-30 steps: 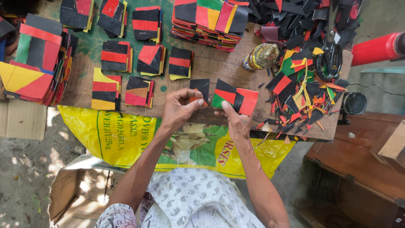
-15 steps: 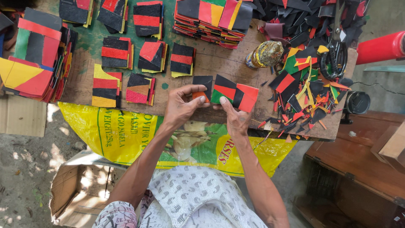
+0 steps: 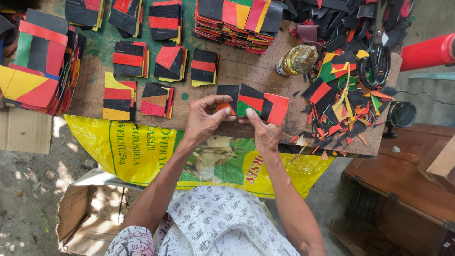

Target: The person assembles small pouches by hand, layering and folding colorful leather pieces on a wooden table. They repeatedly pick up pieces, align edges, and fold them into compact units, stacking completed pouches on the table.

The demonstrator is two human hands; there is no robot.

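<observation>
A patchwork strip [image 3: 258, 103] of black, red and green pieces lies on the wooden board [image 3: 256, 71] near its front edge. My left hand [image 3: 204, 121] pinches the strip's left end, thumb and fingers closed on a small orange-red bit next to a black piece. My right hand [image 3: 263, 132] presses its fingertips on the strip's lower edge near the green piece. Both forearms reach up from the bottom of the view.
Stacks of sewn colour patches [image 3: 166, 21] cover the board's left and back. A heap of offcuts [image 3: 343, 99], black scissors [image 3: 374, 64] and a small jar [image 3: 296, 60] lie at the right. A yellow sack [image 3: 142, 147] hangs below; a cardboard box [image 3: 80, 213] stands on the ground.
Both hands and the strip stay in nearly the same place; the left thumb and fingers have closed a little more on the strip's left end.
</observation>
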